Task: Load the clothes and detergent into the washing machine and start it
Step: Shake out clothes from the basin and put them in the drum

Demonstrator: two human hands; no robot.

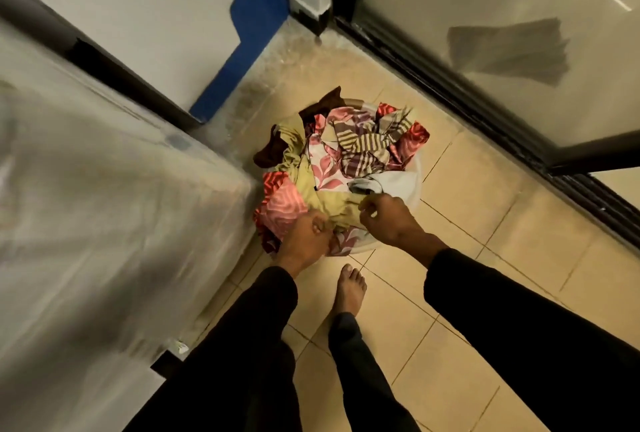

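The clothes (341,157) sit heaped in a basket (414,185) on the floor, at 3 o'clock of the washer (104,189). Both hands pinch the yellow cloth (332,204): left hand (304,241) at its 7 o'clock edge, right hand (388,220) at 4 o'clock.

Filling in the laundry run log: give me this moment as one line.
stage: clothes not yet loaded | left hand: grips clothes | right hand: pinches clothes | basket: on floor, full
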